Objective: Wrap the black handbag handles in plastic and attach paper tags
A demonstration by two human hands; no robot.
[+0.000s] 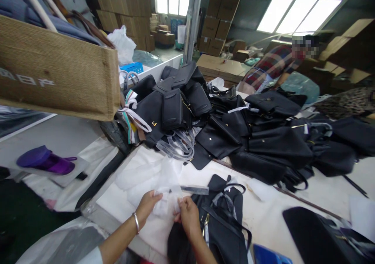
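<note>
My left hand (147, 206), with a silver bangle on its wrist, pinches one edge of a thin translucent white plastic bag (164, 201). Opposite it, my right hand (186, 214) grips the same plastic with thumb and fingers. The bag spreads crumpled away from me over the white table (114, 201). Just right of my right hand lies a black backpack (225, 227) with a gold zip and plastic-wrapped straps. A clear-wrapped strap (195, 189) rests between the plastic and the backpack.
Black bags (213, 135) are heaped along the table's far side. A tan burlap bag (58, 68) juts in at upper left, above a purple bottle (45, 160). A blue object (271, 254) lies at the near edge. Another person (272, 66) bends behind the heap.
</note>
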